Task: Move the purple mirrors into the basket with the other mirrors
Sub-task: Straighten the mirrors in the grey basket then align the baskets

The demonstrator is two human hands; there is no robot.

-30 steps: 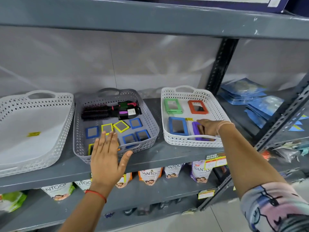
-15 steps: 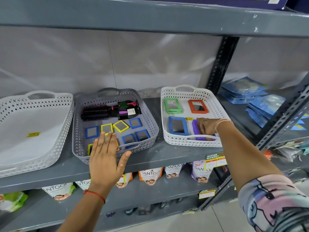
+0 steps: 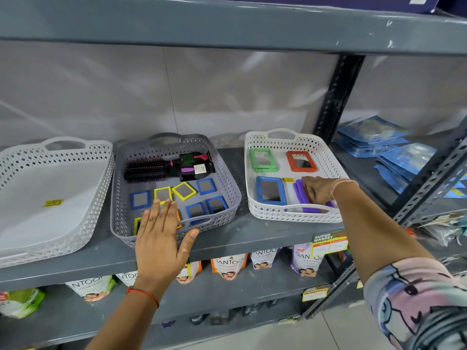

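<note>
On the grey shelf (image 3: 252, 233), a white basket (image 3: 15, 157) sits at the far left, bare but for a yellow sticker (image 3: 53, 203). Just right of it, a grey basket (image 3: 227, 188) holds hairbrushes (image 3: 156, 169) along its far side and small blue and yellow framed mirrors (image 3: 184, 190) nearer. The left hand (image 3: 161, 238) lies flat over that basket's near rim, fingers spread, gripping nothing. Further right, the white mirror basket (image 3: 326, 157) holds a green mirror (image 3: 262, 159), an orange mirror (image 3: 300, 161) and a blue mirror (image 3: 271, 190). The purple mirrors (image 3: 299, 195) lie in its near right corner, with the right hand (image 3: 318, 190) resting on them, fingers extended; whether it grips them I cannot tell.
</note>
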